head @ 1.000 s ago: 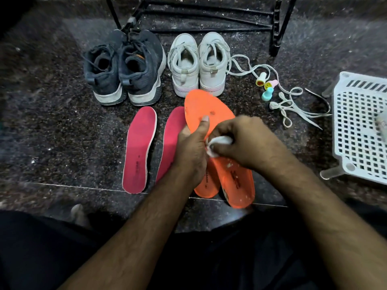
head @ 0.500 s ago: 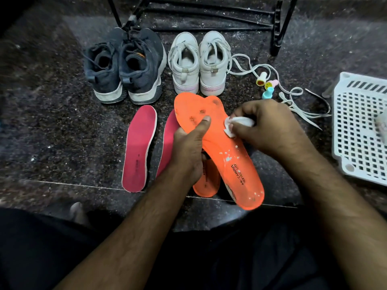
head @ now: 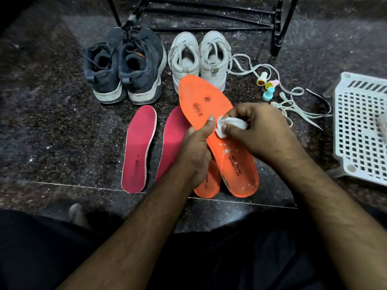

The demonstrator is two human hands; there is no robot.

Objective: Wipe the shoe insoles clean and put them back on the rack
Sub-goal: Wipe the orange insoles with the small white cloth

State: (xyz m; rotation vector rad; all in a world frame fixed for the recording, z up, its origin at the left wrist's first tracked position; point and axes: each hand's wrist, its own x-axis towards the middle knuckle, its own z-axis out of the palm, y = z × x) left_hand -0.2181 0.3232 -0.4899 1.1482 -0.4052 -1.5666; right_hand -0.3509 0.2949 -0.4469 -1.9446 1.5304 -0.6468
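Observation:
My left hand grips an orange insole by its left edge, thumb on top, and holds it tilted above the floor. White specks and dark marks dot its surface. My right hand pinches a small white wipe and presses it on the insole's middle. A second orange insole lies on the floor beneath, mostly hidden. Two red insoles lie to the left, one in full view, the other partly behind my left hand.
A pair of dark sneakers and a pair of white sneakers stand by the black metal rack. Loose white laces and small coloured caps lie right of them. A white perforated plastic stool lies at the right edge.
My right hand with the wipe slid from the insole's middle out to its right edge, then back onto the middle. The insole's toe swung away from me and tilted.

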